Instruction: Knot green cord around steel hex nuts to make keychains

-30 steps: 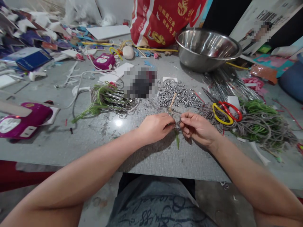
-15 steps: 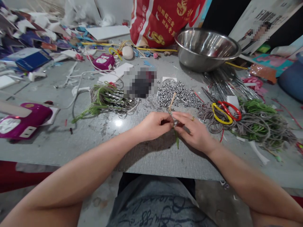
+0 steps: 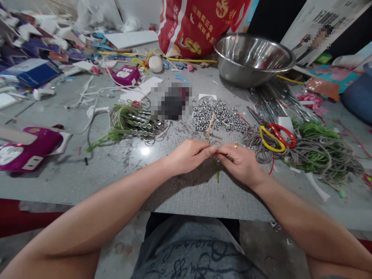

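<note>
My left hand (image 3: pixel 193 155) and my right hand (image 3: pixel 240 162) meet at the fingertips above the table, both pinched on a thin cord. A green end of that cord (image 3: pixel 217 172) hangs below the fingers. The part between the fingertips is mostly hidden. Just beyond them lies a small tan stick-like piece (image 3: pixel 210 124). Behind it spreads a heap of shiny silver beads (image 3: pixel 222 112). To the left rests a bundle of green and grey cords strung with silver pieces (image 3: pixel 130 120). Loose grey and green cords (image 3: pixel 319 151) are piled on the right.
Scissors with red and yellow handles (image 3: pixel 277 137) lie on the right cords. A steel bowl (image 3: pixel 254 73) and a red bag (image 3: pixel 188 27) stand at the back. Purple power strips (image 3: pixel 31 149) with white leads occupy the left. Scraps cover the far left.
My fingertips have come together; the silver piece that showed between them is now covered. My right fingers have curled in more. The green end still hangs below.
</note>
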The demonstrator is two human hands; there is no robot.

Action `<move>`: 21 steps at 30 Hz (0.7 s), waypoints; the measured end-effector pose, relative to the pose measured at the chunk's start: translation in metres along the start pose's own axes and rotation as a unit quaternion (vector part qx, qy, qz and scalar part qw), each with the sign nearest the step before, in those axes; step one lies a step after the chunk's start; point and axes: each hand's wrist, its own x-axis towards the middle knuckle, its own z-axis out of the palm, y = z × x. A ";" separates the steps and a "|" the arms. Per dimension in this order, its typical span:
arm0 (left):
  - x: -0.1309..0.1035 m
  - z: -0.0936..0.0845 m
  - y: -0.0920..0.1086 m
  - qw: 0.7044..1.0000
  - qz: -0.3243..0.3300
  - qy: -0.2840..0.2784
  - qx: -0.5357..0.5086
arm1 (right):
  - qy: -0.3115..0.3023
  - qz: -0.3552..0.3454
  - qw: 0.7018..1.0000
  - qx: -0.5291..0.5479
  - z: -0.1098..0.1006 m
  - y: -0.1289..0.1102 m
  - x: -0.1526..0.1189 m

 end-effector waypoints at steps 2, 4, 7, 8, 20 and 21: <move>0.000 0.001 -0.001 1.000 0.000 0.002 -0.004 | -0.001 0.013 1.000 0.016 0.000 -0.001 0.000; 0.001 0.001 -0.002 1.000 -0.005 0.007 -0.010 | 0.001 0.030 0.999 0.027 0.001 -0.001 0.000; 0.001 0.001 -0.002 1.000 -0.015 0.017 -0.021 | -0.003 0.056 0.998 0.040 0.002 0.000 0.000; 0.002 0.001 -0.002 0.999 -0.018 0.017 -0.022 | -0.006 0.061 0.997 0.042 0.002 0.000 0.000; 0.000 -0.006 -0.001 0.998 -0.022 -0.054 0.032 | -0.041 0.041 0.998 -0.013 -0.004 0.000 0.001; 0.000 -0.008 -0.002 0.997 -0.021 -0.059 0.052 | -0.055 0.038 0.998 -0.016 -0.004 0.001 0.001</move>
